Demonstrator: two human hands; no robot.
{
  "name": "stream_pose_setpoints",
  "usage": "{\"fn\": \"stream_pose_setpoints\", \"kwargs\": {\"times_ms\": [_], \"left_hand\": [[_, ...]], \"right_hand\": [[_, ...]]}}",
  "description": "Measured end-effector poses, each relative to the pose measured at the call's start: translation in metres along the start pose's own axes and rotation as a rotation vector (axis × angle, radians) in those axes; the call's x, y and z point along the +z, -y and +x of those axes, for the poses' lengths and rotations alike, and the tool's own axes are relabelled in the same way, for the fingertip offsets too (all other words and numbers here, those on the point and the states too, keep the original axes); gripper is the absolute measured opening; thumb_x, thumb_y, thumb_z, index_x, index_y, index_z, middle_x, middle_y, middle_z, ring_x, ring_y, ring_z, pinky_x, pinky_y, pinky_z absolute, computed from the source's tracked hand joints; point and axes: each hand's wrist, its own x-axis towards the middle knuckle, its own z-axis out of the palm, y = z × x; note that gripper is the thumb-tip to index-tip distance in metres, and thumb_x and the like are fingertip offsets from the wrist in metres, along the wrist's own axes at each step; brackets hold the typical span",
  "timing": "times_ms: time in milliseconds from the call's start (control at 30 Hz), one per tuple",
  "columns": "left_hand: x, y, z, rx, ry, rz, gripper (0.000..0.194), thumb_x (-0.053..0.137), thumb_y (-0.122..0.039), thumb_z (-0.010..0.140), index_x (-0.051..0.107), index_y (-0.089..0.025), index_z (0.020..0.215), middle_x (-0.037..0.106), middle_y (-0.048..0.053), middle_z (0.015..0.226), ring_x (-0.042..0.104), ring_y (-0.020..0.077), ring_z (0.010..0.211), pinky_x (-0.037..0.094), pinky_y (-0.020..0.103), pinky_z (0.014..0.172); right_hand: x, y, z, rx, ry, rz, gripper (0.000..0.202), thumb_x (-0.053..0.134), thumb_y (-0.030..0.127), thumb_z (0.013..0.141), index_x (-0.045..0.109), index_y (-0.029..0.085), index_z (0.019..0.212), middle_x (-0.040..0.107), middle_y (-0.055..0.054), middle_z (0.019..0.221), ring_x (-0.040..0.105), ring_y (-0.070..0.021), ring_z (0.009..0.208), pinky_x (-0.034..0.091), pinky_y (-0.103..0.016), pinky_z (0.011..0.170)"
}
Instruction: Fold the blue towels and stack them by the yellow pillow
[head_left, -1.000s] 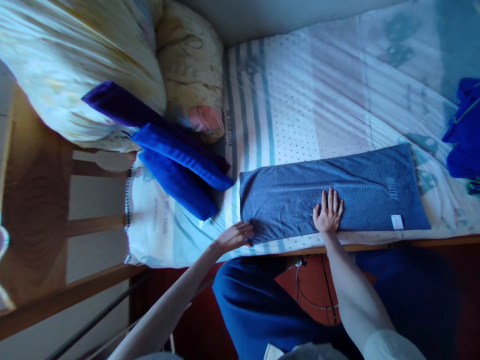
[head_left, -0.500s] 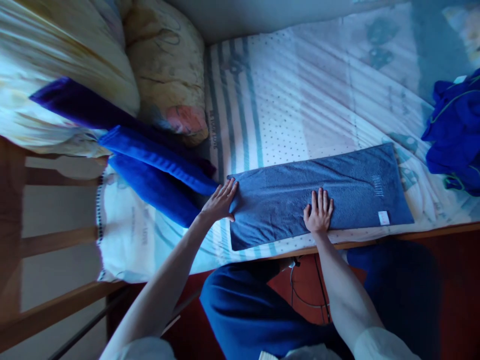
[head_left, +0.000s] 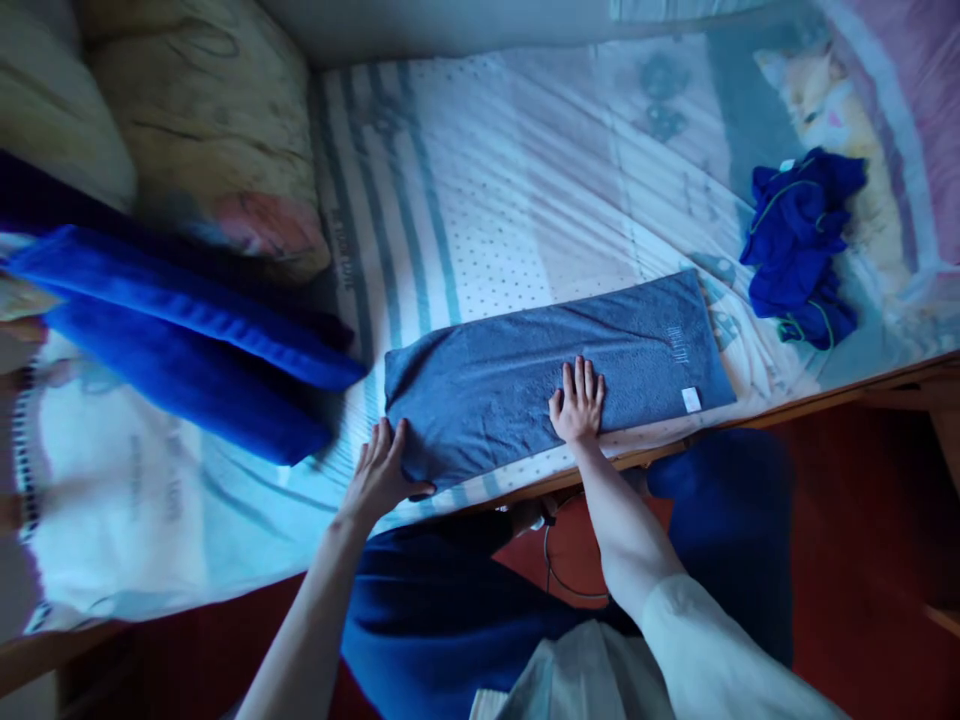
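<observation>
Lying lengthwise along the near edge of the bed [head_left: 540, 180], the grey-blue towel [head_left: 480, 375] is spread flat, within easy reach of the person. The right hand [head_left: 577, 405] rests palm down on its near half, fingers spread and gripping nothing, probably to keep the fabric from sliding. The left hand [head_left: 381, 470] touches the towel's left end, fingers apart, thumb at the near corner, seemingly to steady that end. Folded blue cloth [head_left: 187, 310] lies toward the bed's left end, a crumpled blue garment [head_left: 806, 245] toward the right, likely leaving both hands room.
</observation>
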Motion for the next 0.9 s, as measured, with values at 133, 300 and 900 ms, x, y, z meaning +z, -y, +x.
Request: {"fn": "stream_pose_setpoints", "kwargs": {"times_ms": [133,300,900], "left_hand": [[-0.021,-0.016,0.013,-0.001,-0.088,0.066,0.133,0.078,-0.068,0.066,0.008,-0.011,0.163,0.009,0.032,0.166,0.007,0.0507,0.154,0.021,0.069,0.119],[-0.043,-0.033,0.058,0.12,-0.006,0.143,0.13,0.078,-0.064,0.068,0.01,-0.006,0.162,0.011,0.031,0.167,0.006,0.0436,0.156,0.019,0.061,0.124],[-0.06,-0.172,0.21,0.384,0.024,-0.001,0.056,0.042,-0.032,0.099,0.041,-0.013,0.152,0.038,0.016,0.162,0.029,0.0299,0.152,0.027,0.047,0.123]], "right_hand": [[-0.011,-0.002,0.006,0.002,-0.019,0.123,0.055,0.046,0.026,0.097,0.049,0.016,0.151,0.037,-0.014,0.164,0.024,-0.0261,0.156,0.017,-0.055,0.126],[-0.036,-0.02,-0.041,0.093,0.021,0.616,0.04,0.044,0.027,0.099,0.067,0.022,0.131,0.067,-0.011,0.136,0.058,-0.0208,0.132,0.04,-0.044,0.118],[-0.042,-0.021,-0.097,0.942,0.152,1.528,0.041,0.085,0.052,0.068,0.071,0.017,0.085,0.079,-0.008,0.084,0.074,-0.0217,0.066,0.061,-0.03,0.054]]}}
